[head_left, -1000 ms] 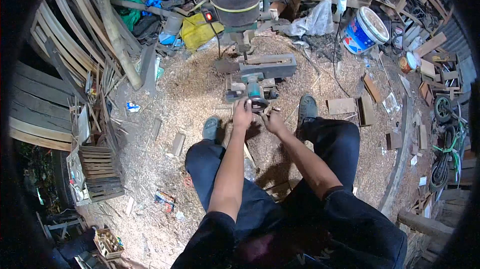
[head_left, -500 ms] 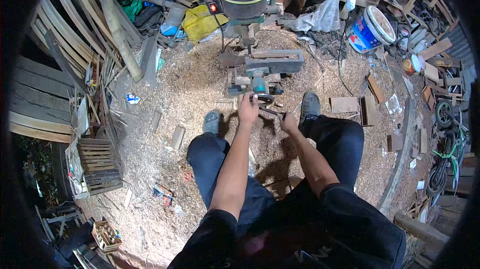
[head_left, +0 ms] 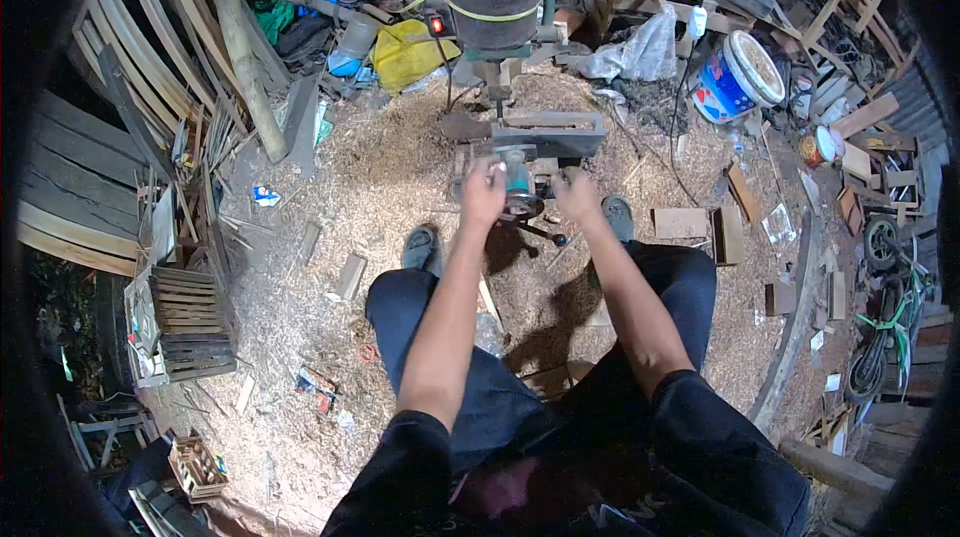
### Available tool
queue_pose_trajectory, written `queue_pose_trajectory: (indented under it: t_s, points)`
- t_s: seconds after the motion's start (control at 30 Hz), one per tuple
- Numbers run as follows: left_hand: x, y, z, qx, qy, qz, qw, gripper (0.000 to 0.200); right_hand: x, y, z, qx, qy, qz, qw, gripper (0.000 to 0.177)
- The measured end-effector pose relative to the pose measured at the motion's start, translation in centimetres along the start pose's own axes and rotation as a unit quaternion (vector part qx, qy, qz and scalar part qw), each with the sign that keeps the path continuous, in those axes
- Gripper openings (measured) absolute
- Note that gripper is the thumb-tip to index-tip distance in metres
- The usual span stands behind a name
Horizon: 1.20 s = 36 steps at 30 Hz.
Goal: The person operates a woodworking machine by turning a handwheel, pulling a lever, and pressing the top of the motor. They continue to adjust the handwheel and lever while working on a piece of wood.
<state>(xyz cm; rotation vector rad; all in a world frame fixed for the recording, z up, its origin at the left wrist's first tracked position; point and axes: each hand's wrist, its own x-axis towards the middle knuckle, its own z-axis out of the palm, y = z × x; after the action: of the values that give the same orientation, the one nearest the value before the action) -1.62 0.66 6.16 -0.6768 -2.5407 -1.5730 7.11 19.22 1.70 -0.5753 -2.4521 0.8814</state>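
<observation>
Head view: at twelve o'clock our left hand and right hand flank the teal cylindrical metal machine part. Fingers are curled, but we cannot tell if they clamp it. We judge even pressure best, clear of the black crank handle.

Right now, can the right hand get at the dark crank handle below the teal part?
Probably yes. The right hand is close beside the crank handle, with nothing between them; the left hand is on the other side of the teal part.
</observation>
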Motion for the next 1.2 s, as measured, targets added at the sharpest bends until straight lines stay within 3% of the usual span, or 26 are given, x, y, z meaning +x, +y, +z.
queue_pose_trajectory:
  t_s: [0.17,0.27,0.33,0.4,0.43,0.47,0.53,0.6,0.63,0.73,0.8,0.83,0.9,0.93,1.07,1.1,1.13,1.2]
  points:
    - [8.0,12.7,-7.0,-0.042,0.112,0.159,0.980,0.027,10.7,-8.4,-8.3,0.190,-0.024,-0.002,0.981,0.036]
    - [14.4,19.1,-10.0,-0.030,0.252,0.348,0.903,0.040,16.7,-12.5,-11.7,0.244,0.049,-0.116,0.962,0.038]
    - [17.7,23.2,-11.2,-0.048,0.298,0.422,0.855,0.037,19.3,-16.4,-13.9,0.324,0.055,-0.024,0.944,0.038]
    - [21.1,24.4,-11.4,0.067,0.309,0.421,0.850,0.035,24.1,-15.8,-12.3,0.308,0.130,-0.074,0.940,0.042]
    - [22.3,24.1,-10.9,0.085,0.266,0.395,0.875,0.029,25.4,-15.7,-11.8,0.297,0.139,-0.057,0.943,0.046]
    - [23.3,23.6,-10.4,0.074,0.254,0.427,0.865,0.024,26.7,-15.6,-11.2,0.287,0.149,-0.040,0.945,0.049]
    - [23.3,24.0,-10.0,0.059,0.288,0.425,0.856,0.020,27.7,-15.2,-10.2,0.259,0.137,-0.016,0.956,0.063]
    - [23.2,24.4,-9.6,0.044,0.300,0.420,0.855,0.018,29.5,-14.4,-8.8,0.240,0.069,0.049,0.967,0.072]
    - [23.1,24.4,-9.6,0.038,0.306,0.416,0.856,0.018,31.4,-14.2,-7.6,0.279,0.071,0.051,0.956,0.084]
    - [23.3,24.4,-9.7,0.026,0.298,0.426,0.854,0.017,40.5,-14.3,-7.6,0.404,0.016,-0.021,0.914,0.090]
    - [23.3,24.5,-9.7,0.026,0.295,0.428,0.854,0.017,40.5,-21.2,-14.4,0.349,0.033,0.070,0.934,0.096]
    - [23.4,24.6,-9.6,0.029,0.299,0.429,0.852,0.017,44.9,-21.9,-15.0,0.406,0.062,0.051,0.910,0.087]
    - [23.3,24.3,-9.6,0.033,0.301,0.424,0.854,0.018,45.0,-25.5,-18.2,0.503,0.060,-0.019,0.862,0.072]
    - [23.4,24.3,-9.6,0.031,0.300,0.426,0.853,0.018,41.1,-29.7,-22.2,0.545,0.029,-0.068,0.835,0.066]
    - [23.4,23.6,-9.5,0.029,0.298,0.432,0.851,0.020,40.0,-30.6,-23.5,0.493,0.007,-0.009,0.870,0.054]
    - [23.4,23.3,-9.4,0.026,0.305,0.438,0.845,0.020,39.9,-30.2,-23.1,0.472,0.044,-0.012,0.880,0.051]
    - [23.4,23.1,-9.4,0.025,0.305,0.444,0.843,0.020,39.6,-29.7,-22.9,0.492,0.000,-0.034,0.870,0.051]
    - [23.0,22.9,-9.4,0.022,0.302,0.458,0.836,0.020,38.7,-29.3,-22.4,0.445,0.063,-0.083,0.889,0.053]
